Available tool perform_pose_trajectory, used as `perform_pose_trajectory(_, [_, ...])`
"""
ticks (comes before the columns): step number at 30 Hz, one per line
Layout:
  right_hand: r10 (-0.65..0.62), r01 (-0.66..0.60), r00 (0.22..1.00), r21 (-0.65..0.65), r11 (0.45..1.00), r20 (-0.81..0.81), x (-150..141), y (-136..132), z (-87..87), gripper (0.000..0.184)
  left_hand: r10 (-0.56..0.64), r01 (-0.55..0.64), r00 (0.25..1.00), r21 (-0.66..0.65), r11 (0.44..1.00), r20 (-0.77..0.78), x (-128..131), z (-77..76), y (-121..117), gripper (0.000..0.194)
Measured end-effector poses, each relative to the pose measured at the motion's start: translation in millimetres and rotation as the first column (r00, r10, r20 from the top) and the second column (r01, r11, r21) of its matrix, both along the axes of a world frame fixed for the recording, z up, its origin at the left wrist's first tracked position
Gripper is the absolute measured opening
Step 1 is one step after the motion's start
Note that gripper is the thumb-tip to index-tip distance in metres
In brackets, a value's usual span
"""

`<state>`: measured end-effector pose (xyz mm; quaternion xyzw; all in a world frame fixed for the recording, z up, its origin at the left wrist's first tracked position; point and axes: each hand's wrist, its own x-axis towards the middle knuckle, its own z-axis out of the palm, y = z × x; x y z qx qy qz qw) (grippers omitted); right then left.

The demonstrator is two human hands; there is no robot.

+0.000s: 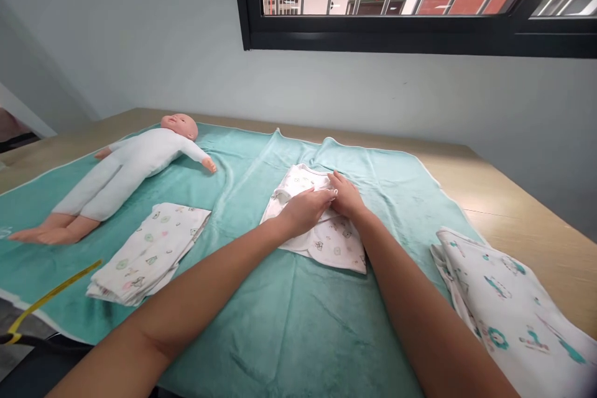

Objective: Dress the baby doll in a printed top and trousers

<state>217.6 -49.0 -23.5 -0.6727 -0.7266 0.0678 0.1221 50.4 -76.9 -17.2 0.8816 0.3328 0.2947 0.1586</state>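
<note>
A small white baby shirt with a pastel print lies on a teal blanket in the middle of the head view. My left hand reaches across the shirt front, its fingers closed on the cloth. Close against it, my right hand has its bent fingers gripping the shirt's right side. The fingertips of both hands come together there and partly cover the fabric between them. Part of the shirt's front is hidden under my hands.
A baby doll in a white suit lies on its back at the left. Nearer me is a folded printed cloth. Another folded white cloth sits at the right. A yellow strap crosses the lower left. Behind the wooden table is a window.
</note>
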Motion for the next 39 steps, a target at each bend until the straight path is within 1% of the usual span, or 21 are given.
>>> perform_pose_trajectory(2, [-0.007, 0.007, 1.000, -0.003, 1.000, -0.010, -0.1, -0.7, 0.8, 0.064, 0.001, -0.001, 1.000, -0.011, 1.000, 0.021, 0.3, -3.5, -1.0, 0.037])
perform_pose_trajectory(5, [-0.007, 0.008, 0.998, 0.016, 1.000, -0.060, 0.3, 0.8, 0.2, 0.062, -0.019, 0.020, 0.999, -0.038, 0.999, 0.041, 0.4, 0.0, -3.8, 0.040])
perform_pose_trajectory(7, [-0.011, 0.019, 0.983, 0.043, 0.999, -0.181, 2.3, 3.5, -1.6, 0.057, -0.041, 0.042, 0.999, -0.034, 0.999, 0.013, 0.5, 5.3, -5.6, 0.041])
perform_pose_trajectory(8, [-0.027, 0.042, 0.966, 0.053, 0.998, -0.258, 4.0, 5.2, -2.8, 0.053, -0.030, 0.029, 1.000, -0.030, 0.999, -0.008, -0.2, 8.1, -5.7, 0.043])
perform_pose_trajectory(9, [-0.050, 0.073, 0.943, 0.059, 0.996, -0.328, 5.9, 6.7, -3.8, 0.049, 0.002, -0.002, 1.000, -0.029, 1.000, -0.026, -1.7, 10.7, -4.8, 0.045])
perform_pose_trajectory(11, [-0.102, 0.139, 0.904, 0.061, 0.988, -0.416, 10.0, 8.6, -4.4, 0.046, 0.113, -0.114, 0.992, -0.025, 0.993, -0.060, -7.6, 14.9, 0.4, 0.047])
perform_pose_trajectory(13, [-0.127, 0.174, 0.894, 0.071, 0.982, -0.430, 11.8, 7.9, -1.4, 0.046, 0.222, -0.226, 0.968, -0.016, 0.974, -0.120, -16.8, 17.4, 9.5, 0.048])
perform_pose_trajectory(14, [-0.130, 0.181, 0.891, 0.079, 0.980, -0.436, 10.7, 6.4, 1.8, 0.044, 0.252, -0.258, 0.954, -0.016, 0.966, -0.162, -22.2, 17.8, 15.0, 0.048])
perform_pose_trajectory(16, [-0.096, 0.159, 0.912, 0.129, 0.979, -0.399, 3.4, 1.4, 11.2, 0.038, 0.258, -0.275, 0.937, -0.038, 0.961, -0.237, -33.3, 17.4, 26.4, 0.050])
perform_pose_trajectory(18, [-0.021, 0.078, 0.959, 0.192, 0.978, -0.284, -10.0, -4.7, 22.2, 0.032, 0.231, -0.261, 0.934, -0.078, 0.962, -0.271, -43.6, 14.9, 37.0, 0.053])
perform_pose_trajectory(19, [0.009, 0.033, 0.978, 0.196, 0.980, -0.210, -17.7, -7.5, 27.1, 0.031, 0.217, -0.252, 0.935, -0.097, 0.963, -0.279, -48.0, 12.9, 41.5, 0.054])
perform_pose_trajectory(21, [0.000, 0.010, 0.996, 0.115, 0.993, -0.089, -31.0, -11.7, 34.0, 0.030, 0.189, -0.238, 0.935, -0.134, 0.962, -0.299, -54.7, 8.1, 48.4, 0.056])
perform_pose_trajectory(23, [-0.065, 0.065, 0.998, 0.013, 0.998, 0.011, -37.4, -13.2, 36.3, 0.029, 0.153, -0.218, 0.929, -0.164, 0.962, -0.337, -58.3, 3.3, 51.9, 0.058])
perform_pose_trajectory(25, [-0.118, 0.121, 0.989, -0.031, 0.992, 0.089, -35.5, -12.5, 35.2, 0.027, 0.129, -0.205, 0.917, -0.169, 0.964, -0.378, -59.1, 0.0, 52.2, 0.060])
perform_pose_trajectory(29, [-0.154, 0.161, 0.984, -0.072, 0.984, 0.093, -20.9, -8.8, 32.9, 0.030, 0.145, -0.231, 0.886, -0.147, 0.962, -0.441, -56.3, -1.0, 47.8, 0.063])
perform_pose_trajectory(33, [-0.167, 0.178, 0.981, -0.119, 0.977, 0.097, -14.2, -8.5, 35.8, 0.029, 0.169, -0.261, 0.875, -0.147, 0.954, -0.455, -54.7, -0.2, 45.6, 0.063])
perform_pose_trajectory(36, [-0.166, 0.177, 0.983, -0.153, 0.972, 0.080, -13.7, -9.8, 38.8, 0.028, 0.180, -0.258, 0.894, -0.144, 0.955, -0.409, -55.2, -1.6, 46.7, 0.061])
perform_pose_trajectory(39, [-0.156, 0.164, 0.986, -0.173, 0.971, 0.058, -11.3, -9.9, 42.4, 0.024, 0.209, -0.263, 0.928, -0.147, 0.953, -0.308, -55.6, -2.6, 48.0, 0.061])
